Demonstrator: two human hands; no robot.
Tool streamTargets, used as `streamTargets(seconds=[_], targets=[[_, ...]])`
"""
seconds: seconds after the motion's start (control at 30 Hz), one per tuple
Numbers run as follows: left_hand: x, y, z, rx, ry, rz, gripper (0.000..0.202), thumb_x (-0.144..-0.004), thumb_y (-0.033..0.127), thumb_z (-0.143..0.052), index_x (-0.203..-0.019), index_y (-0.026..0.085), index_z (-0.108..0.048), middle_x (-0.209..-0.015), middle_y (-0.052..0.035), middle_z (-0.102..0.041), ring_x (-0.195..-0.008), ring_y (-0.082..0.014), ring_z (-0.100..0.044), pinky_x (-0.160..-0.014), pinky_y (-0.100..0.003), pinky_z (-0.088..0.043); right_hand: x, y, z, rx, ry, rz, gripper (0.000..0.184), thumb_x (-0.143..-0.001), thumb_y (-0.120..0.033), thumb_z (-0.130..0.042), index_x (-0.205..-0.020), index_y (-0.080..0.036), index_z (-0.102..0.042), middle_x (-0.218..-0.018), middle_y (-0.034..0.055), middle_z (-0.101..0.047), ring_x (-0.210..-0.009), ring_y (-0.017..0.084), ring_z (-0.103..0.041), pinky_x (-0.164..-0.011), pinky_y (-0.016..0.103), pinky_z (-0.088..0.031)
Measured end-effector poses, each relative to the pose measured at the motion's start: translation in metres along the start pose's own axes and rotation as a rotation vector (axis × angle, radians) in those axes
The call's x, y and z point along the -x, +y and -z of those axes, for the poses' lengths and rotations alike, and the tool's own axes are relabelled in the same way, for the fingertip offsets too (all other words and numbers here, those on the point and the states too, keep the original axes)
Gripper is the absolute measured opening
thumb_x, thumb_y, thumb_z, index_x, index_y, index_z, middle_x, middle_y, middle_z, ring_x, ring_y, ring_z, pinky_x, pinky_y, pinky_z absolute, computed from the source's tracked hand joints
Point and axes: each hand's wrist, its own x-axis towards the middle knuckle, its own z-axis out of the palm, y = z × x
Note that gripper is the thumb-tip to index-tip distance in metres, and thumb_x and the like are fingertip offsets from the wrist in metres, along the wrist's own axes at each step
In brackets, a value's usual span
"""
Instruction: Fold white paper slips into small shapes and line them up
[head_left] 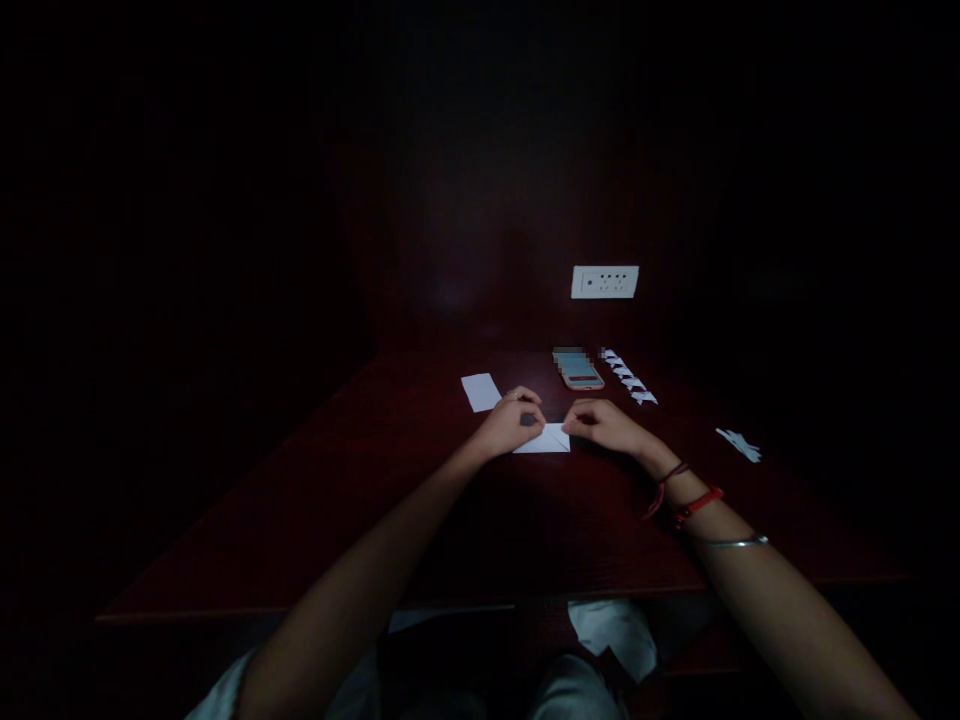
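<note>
At a dim, dark-red tabletop (360,510), my two hands meet over a white folded sheet (547,441) lying flat near the middle of the surface, a little right of centre. My left hand (510,422) has its fingers curled down tight on the sheet's left end, and my right hand (604,425) has its fingertips pinched shut on the upper right corner, so both hands are touching the paper with only a small gap between them. I judge the sheet light and limp. It would slide on polished wood under the slightest push and keep any crease pressed into it, so it is best pinned flat near a corner with one hand and taken by a free edge or point with the other (a grip across the middle would likely buckle it). A blank slip (481,391) lies just beyond my left hand. A phone (580,371) sits at the far edge, and beside it a row of small folded pieces (628,379) runs back toward me. Another folded piece (739,444) lies apart, toward the right edge. A white socket plate (604,282) shows on the dark wall behind the table. A red thread band (697,503) and a thin bangle (731,542) circle my right wrist.
</note>
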Motion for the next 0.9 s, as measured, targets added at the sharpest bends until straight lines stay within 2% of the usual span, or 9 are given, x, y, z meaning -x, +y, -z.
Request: streamTargets(seconds=[0.1, 0.23, 0.3, 0.4, 0.47, 0.53, 0.6, 0.73, 0.9], targets=[[0.002, -0.009, 0.008, -0.016, 0.009, 0.014, 0.008, -0.064, 0.015, -0.05, -0.062, 0.016, -0.058, -0.093, -0.0024, -0.046, -0.088, -0.0137, -0.045, -0.08, -0.025, -0.036, 0.001, 0.004, 0.002, -0.015, 0.003, -0.037, 0.016, -0.066, -0.025, -0.048, -0.064, -0.013, -0.057, -0.064, 0.0007, -0.054, -0.059, 0.009, -0.046, -0.056, 0.02, -0.034], [0.007, -0.031, 0.021, -0.116, 0.138, 0.153, 0.009, -0.066, 0.014, -0.047, -0.06, 0.015, -0.055, -0.083, -0.0026, -0.049, -0.082, -0.0141, -0.047, -0.079, -0.027, -0.036, 0.002, 0.016, 0.004, -0.048, 0.079, -0.155, 0.018, -0.065, -0.029, -0.046, -0.063, -0.013, -0.056, -0.063, -0.0002, -0.053, -0.06, 0.01, -0.047, -0.056, 0.02, -0.034], [0.009, -0.036, 0.022, -0.13, 0.156, 0.177, 0.01, -0.067, 0.015, -0.046, -0.064, 0.015, -0.055, -0.078, -0.0027, -0.05, -0.079, -0.0149, -0.047, -0.077, -0.029, -0.036, 0.003, 0.02, 0.003, -0.038, 0.09, -0.236, 0.02, -0.064, -0.031, -0.046, -0.063, -0.014, -0.057, -0.06, -0.0007, -0.053, -0.058, 0.01, -0.046, -0.055, 0.02, -0.033], [0.011, -0.031, 0.014, -0.162, 0.066, 0.119, 0.013, -0.071, 0.017, -0.043, -0.07, 0.016, -0.056, -0.081, -0.0029, -0.049, -0.079, -0.014, -0.047, -0.076, -0.026, -0.037, 0.002, 0.023, -0.001, 0.035, 0.096, -0.361, 0.023, -0.063, -0.034, -0.047, -0.057, -0.014, -0.057, -0.054, -0.001, -0.052, -0.053, 0.009, -0.044, -0.051, 0.02, -0.032], [0.013, -0.022, 0.007, -0.157, -0.07, 0.021, 0.015, -0.073, 0.02, -0.043, -0.078, 0.017, -0.056, -0.086, -0.0029, -0.049, -0.082, -0.0137, -0.047, -0.076, -0.025, -0.036, 0.002, 0.023, -0.003, 0.079, 0.083, -0.406, 0.025, -0.062, -0.036, -0.047, -0.054, -0.015, -0.058, -0.051, -0.001, -0.052, -0.05, 0.009, -0.043, -0.049, 0.02, -0.03], [0.015, -0.015, 0.003, -0.139, -0.219, -0.105, 0.019, -0.074, 0.023, -0.044, -0.09, 0.021, -0.055, -0.092, -0.0021, -0.049, -0.087, -0.0135, -0.045, -0.08, -0.025, -0.034, 0.002, 0.024, -0.004, 0.102, 0.037, -0.408, 0.026, -0.062, -0.037, -0.048, -0.053, -0.015, -0.059, -0.05, -0.0011, -0.053, -0.048, 0.008, -0.043, -0.048, 0.02, -0.03], [0.016, -0.011, 0.002, -0.143, -0.294, -0.16, 0.023, -0.076, 0.025, -0.043, -0.097, 0.025, -0.052, -0.099, -0.0009, -0.047, -0.092, -0.0137, -0.043, -0.082, -0.026, -0.031, 0.003, 0.025, -0.003, 0.108, -0.026, -0.384, 0.025, -0.06, -0.038, -0.05, -0.053, -0.016, -0.06, -0.05, -0.0012, -0.054, -0.049, 0.008, -0.044, -0.048, 0.02, -0.031], [0.017, -0.012, 0.004, -0.175, -0.306, -0.148, 0.024, -0.078, 0.027, -0.039, -0.1, 0.026, -0.05, -0.103, -0.0012, -0.045, -0.095, -0.0142, -0.042, -0.082, -0.027, -0.031, 0.005, 0.027, 0.001, 0.128, -0.071, -0.373, 0.025, -0.056, -0.04, -0.055, -0.052, -0.016, -0.059, -0.048, -0.0016, -0.054, -0.048, 0.008, -0.045, -0.047, 0.019, -0.031], [0.016, 0.001, 0.005, -0.175, -0.278, -0.165, 0.027, -0.08, 0.03, -0.037, -0.104, 0.026, -0.048, -0.103, -0.0016, -0.045, -0.095, -0.0141, -0.042, -0.081, -0.025, -0.03, 0.003, 0.031, -0.001, 0.125, 0.039, -0.393, 0.026, -0.062, -0.041, -0.051, -0.057, -0.016, -0.058, -0.055, -0.0001, -0.057, -0.052, 0.009, -0.048, -0.05, 0.02, -0.034]])
